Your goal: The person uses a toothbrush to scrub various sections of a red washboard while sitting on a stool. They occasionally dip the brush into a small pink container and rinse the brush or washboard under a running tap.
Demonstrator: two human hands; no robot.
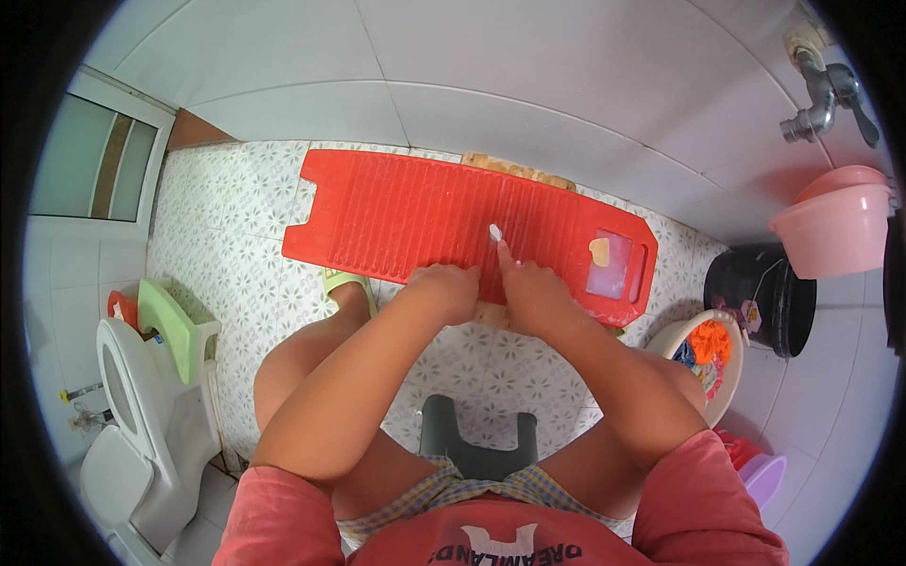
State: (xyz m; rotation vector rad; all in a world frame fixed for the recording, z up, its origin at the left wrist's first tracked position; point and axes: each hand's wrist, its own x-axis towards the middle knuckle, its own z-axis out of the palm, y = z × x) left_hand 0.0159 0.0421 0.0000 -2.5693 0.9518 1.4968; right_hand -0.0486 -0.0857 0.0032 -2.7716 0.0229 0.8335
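Observation:
A red ridged plastic washboard (396,212) lies across in front of me, over a wooden piece that shows at its far edge. My left hand (446,291) rests curled at the board's near edge; its fingertips are hidden, so whether it holds something cannot be told. My right hand (527,286) is on the ridges with its index finger stretched out, its tip touching a small white object (495,232) too small to name. Its other fingers are curled under. A yellowish piece of soap (599,252) sits on the pale recessed panel (610,279) near the board's right end.
At right stand a black bucket (757,297), a cream basin of clothes (736,382) and a purple basin (764,477); a pink basin (832,233) hangs below a metal tap (814,120). A toilet (170,439) and green-topped stool (173,332) are left. A dark stool (478,453) is beneath me.

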